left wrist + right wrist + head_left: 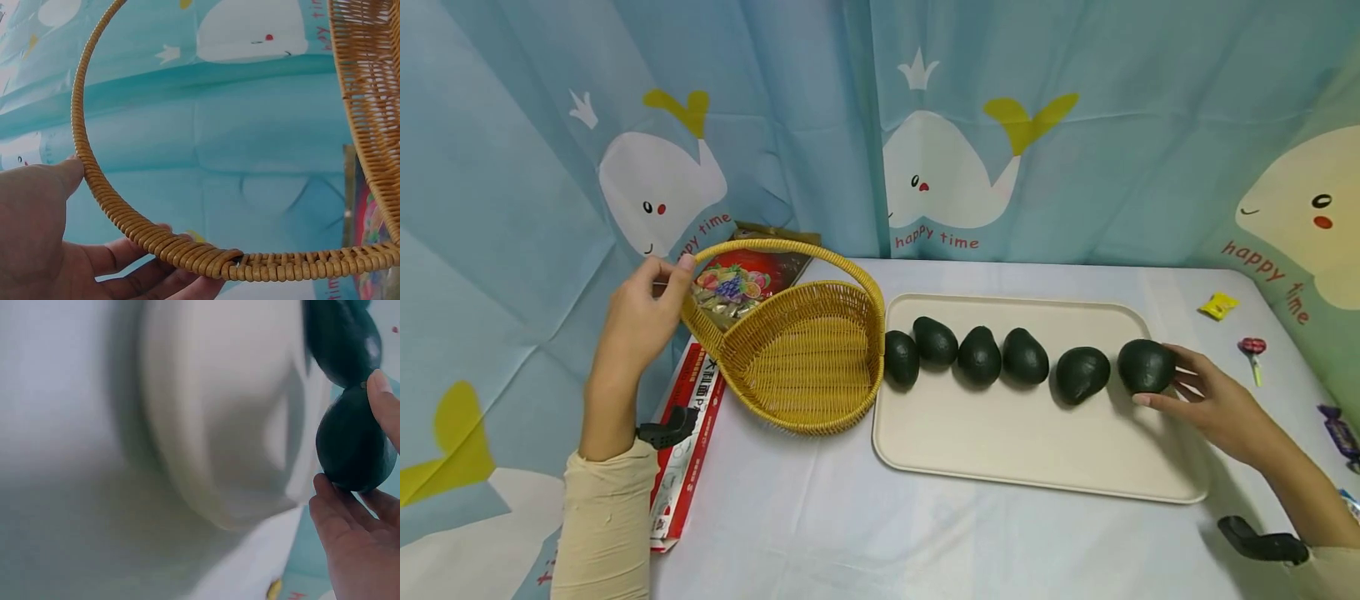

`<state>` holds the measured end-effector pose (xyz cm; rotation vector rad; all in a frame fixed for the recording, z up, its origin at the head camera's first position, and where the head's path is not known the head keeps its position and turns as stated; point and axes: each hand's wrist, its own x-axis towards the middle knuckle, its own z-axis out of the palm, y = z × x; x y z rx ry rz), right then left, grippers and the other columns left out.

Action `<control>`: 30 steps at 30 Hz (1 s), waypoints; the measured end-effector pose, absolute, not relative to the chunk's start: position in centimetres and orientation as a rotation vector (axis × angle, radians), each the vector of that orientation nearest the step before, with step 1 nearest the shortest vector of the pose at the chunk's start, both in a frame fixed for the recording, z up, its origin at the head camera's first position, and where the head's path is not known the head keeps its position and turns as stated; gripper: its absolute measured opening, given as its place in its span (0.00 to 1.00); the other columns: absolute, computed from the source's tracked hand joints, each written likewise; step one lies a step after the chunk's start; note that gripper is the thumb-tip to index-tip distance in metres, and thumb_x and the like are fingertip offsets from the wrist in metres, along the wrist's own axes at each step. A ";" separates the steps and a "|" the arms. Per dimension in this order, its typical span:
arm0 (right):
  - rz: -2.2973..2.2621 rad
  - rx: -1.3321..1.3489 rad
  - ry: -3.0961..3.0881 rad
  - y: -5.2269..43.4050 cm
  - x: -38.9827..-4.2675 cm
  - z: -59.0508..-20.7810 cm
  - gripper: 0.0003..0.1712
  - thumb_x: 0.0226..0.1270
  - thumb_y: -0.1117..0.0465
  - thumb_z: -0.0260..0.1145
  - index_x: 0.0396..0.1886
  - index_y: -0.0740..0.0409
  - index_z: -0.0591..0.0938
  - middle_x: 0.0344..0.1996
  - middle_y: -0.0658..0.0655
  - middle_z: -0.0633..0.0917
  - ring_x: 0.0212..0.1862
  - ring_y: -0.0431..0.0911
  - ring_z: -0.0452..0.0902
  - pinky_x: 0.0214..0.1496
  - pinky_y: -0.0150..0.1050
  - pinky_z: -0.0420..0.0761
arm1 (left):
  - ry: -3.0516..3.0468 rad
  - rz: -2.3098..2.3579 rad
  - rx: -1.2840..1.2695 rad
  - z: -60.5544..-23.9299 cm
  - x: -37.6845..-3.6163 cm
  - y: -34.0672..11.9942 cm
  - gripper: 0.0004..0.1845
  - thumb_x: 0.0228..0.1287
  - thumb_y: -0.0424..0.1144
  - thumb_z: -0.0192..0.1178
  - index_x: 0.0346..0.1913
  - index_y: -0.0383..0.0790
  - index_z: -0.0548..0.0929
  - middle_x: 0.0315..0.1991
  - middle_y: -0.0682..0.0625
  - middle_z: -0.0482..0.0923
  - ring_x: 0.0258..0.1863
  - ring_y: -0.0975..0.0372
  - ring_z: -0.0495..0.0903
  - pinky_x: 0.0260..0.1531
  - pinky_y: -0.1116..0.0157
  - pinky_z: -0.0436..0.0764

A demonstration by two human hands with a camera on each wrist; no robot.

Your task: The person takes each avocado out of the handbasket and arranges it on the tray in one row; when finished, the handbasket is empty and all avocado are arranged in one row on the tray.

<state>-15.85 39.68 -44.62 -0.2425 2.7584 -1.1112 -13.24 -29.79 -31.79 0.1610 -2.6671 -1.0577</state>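
My left hand (642, 317) grips the left side of the arched handle of a yellow woven basket (808, 354). In the left wrist view the thumb and fingers (147, 262) lie on both sides of the handle (131, 225). The basket's bowl tilts towards me, its inner weave showing. On the right, my right hand (1213, 406) holds a dark green avocado (1146, 367) between thumb and fingers, over the right part of a cream tray (1015, 442). Several more avocados (979, 357) lie in a row along the tray, the leftmost beside the basket's rim.
Behind the basket stands a red pack with fruit pictures (737, 283). A red and white box (685, 467) lies under my left forearm. Right of the tray are a yellow sweet (1219, 306), a lollipop (1252, 350) and a purple-wrapped sweet (1341, 435). A whale-print curtain (820, 108) hangs behind.
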 end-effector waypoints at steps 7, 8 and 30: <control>-1.090 -0.264 2.746 39.3 -16.0 -45.8 0.58 0.70 0.55 0.76 0.84 0.68 0.49 0.75 0.82 0.61 0.68 0.83 0.62 0.45 0.10 0.65 | -2.662 -1.052 0.171 -31.8 -13.2 -29.8 0.31 0.83 0.62 0.43 0.55 0.33 0.76 0.57 0.33 0.79 0.58 0.42 0.76 0.49 0.49 0.73; -1.091 -0.269 2.749 39.3 -16.0 -45.8 0.58 0.70 0.56 0.76 0.83 0.68 0.49 0.75 0.82 0.61 0.68 0.84 0.63 0.45 0.10 0.64 | -2.661 -1.053 0.169 -31.8 -13.2 -29.8 0.31 0.83 0.62 0.44 0.55 0.33 0.76 0.57 0.33 0.79 0.59 0.42 0.76 0.49 0.49 0.73; -0.899 -0.339 2.864 38.4 -15.9 -42.9 0.60 0.70 0.51 0.76 0.84 0.69 0.47 0.74 0.86 0.59 0.68 0.86 0.58 0.59 0.80 0.64 | -2.255 -0.972 0.079 -31.8 -11.8 -27.9 0.24 0.77 0.49 0.60 0.55 0.28 0.78 0.51 0.43 0.76 0.56 0.62 0.76 0.63 0.65 0.76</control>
